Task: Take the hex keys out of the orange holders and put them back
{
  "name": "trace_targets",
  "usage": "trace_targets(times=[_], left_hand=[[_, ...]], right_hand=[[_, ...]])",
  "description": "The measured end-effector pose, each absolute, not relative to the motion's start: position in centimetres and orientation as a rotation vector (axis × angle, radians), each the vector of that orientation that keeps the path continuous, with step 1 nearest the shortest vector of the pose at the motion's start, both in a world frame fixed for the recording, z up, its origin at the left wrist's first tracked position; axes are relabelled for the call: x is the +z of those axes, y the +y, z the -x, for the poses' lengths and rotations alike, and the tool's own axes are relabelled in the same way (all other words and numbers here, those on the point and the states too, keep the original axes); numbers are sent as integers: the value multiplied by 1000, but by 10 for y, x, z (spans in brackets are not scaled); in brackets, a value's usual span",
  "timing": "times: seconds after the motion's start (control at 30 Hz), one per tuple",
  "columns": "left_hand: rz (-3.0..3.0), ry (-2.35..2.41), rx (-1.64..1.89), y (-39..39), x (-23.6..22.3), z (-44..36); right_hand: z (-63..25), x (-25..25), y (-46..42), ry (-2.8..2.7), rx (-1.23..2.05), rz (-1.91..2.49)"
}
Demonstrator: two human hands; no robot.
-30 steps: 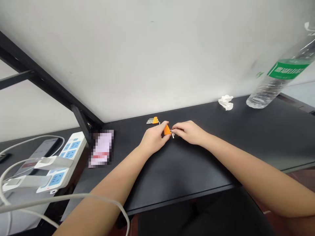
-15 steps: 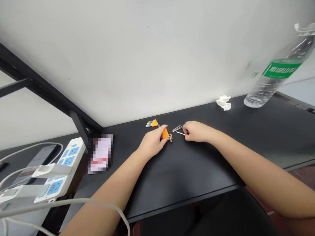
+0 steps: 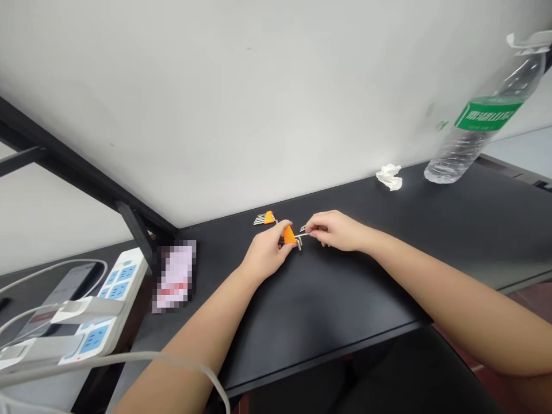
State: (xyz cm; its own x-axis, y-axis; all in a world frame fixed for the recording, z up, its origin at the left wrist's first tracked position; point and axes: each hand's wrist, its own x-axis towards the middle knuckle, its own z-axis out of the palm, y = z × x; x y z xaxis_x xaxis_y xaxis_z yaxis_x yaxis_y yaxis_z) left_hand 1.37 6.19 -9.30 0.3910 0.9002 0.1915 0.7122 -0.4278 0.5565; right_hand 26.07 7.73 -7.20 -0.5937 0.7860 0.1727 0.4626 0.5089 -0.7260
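Note:
Between the thumb and fingers of my left hand is an orange hex key holder, with bent metal key ends showing on its right side. My right hand pinches a thin silver hex key, whose tip is at the holder's right edge; whether it has entered a slot I cannot tell. Some loose hex keys lie on the black table just behind my right fingers, partly hidden. A second orange holder, filled with several hex keys, lies farther back, beyond my left hand.
Crumpled white tissue and a large clear bottle with a green label are at the back right. To the left are a blurred pinkish item, a white power strip with plugged-in chargers, and a black metal frame. A white cable crosses my left forearm.
My right hand moved right, away from the holder, to the loose keys. It has come back left with a hex key, now at the holder. My left hand keeps its grip.

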Motion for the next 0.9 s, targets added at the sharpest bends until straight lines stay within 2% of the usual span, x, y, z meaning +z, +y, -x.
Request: trace_targets(times=[0.6, 0.9], left_hand=[[-2358, 1427, 614, 60, -92, -15], [-2528, 1309, 600, 50, -83, -26]], right_hand=[[-263, -67, 76, -2212, 922, 1021], [-243, -79, 74, -1885, 1444, 1051]])
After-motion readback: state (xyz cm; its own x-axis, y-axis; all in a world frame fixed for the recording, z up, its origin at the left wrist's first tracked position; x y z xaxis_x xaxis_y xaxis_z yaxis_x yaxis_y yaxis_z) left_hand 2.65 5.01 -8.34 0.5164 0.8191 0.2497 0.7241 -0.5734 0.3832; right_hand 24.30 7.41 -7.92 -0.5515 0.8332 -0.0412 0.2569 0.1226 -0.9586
